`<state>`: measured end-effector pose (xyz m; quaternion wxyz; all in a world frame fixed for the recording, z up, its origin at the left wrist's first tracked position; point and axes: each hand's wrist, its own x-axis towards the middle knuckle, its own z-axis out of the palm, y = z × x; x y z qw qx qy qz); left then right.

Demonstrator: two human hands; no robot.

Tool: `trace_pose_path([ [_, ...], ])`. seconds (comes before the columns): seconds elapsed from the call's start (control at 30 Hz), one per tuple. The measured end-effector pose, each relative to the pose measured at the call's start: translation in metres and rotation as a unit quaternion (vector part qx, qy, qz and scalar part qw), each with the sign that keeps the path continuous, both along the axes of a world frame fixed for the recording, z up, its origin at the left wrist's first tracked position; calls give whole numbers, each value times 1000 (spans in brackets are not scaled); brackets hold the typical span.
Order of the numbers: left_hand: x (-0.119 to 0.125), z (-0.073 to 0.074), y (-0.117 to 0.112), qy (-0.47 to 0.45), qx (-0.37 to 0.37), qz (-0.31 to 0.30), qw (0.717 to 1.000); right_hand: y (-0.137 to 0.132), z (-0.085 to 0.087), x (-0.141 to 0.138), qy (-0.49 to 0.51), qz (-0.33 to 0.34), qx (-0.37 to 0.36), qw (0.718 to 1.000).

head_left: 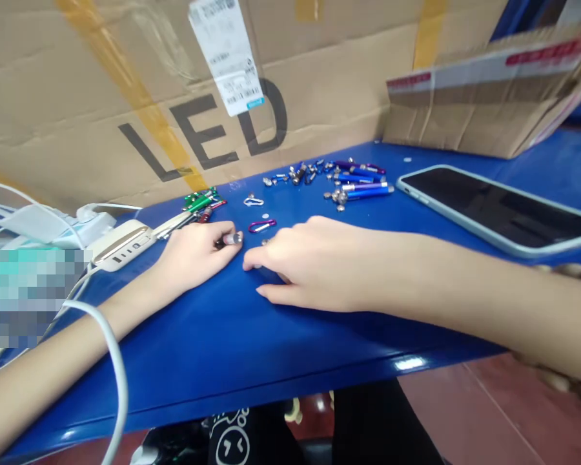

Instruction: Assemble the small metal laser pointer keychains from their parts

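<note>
Just one mini torch (231, 239), left hand (193, 255).

Two bare hands show: one left hand (193, 255) and one right hand (314, 261). There is one short silver-tipped metal tube (232, 239), pinched in the left hand. Two wire carabiner clips lie out, one silver clip (253, 201) and one purple clip (262, 225). At least three blue metal tubes (365, 188) lie together; the small silver parts (336, 196) beside them are too small to count. There is one black-screened phone (498, 210), one cream power bank (123, 245), and two brown cardboard boxes: a large box printed LED (319, 84) and a smaller box (484, 110).
</note>
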<state>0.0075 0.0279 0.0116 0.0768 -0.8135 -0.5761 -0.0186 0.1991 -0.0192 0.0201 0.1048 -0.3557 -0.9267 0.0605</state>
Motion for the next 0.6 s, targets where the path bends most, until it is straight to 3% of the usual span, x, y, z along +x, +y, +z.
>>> trace_pose_path([
  [0.23,-8,-3,3,-27,-4,-72,997,10,6,-8,-24,1,-23,999],
  [0.6,-11,-3,-2,-38,9,-87,995,12,2,-15,36,-55,-52,996],
])
